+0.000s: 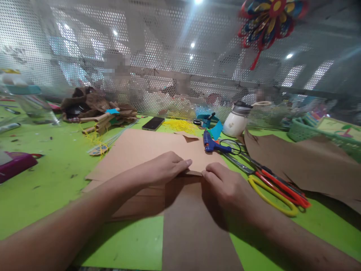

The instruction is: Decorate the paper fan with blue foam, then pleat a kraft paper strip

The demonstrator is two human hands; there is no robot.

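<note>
A long strip of brown kraft paper (194,226) runs from the table's front edge up to my hands. Its far end is folded over into a narrow flap between them. My left hand (169,165) pinches the left part of this fold, thumb and fingers together. At the fold's right end, my right hand (222,180) grips the paper between thumb and fingers. Underneath lies a stack of lighter brown paper sheets (135,150). A blue glue gun (210,143) rests beyond my right hand, and scissors with red and yellow handles (273,188) lie to its right.
On the green table (135,244), a phone (153,123), yellow shredded paper (180,126) and a white bottle (236,120) stand or lie at the back. Crumpled brown paper (90,101) is back left, a large brown sheet (304,162) and green basket (301,131) at right. A perforated metal screen (169,56) rises behind.
</note>
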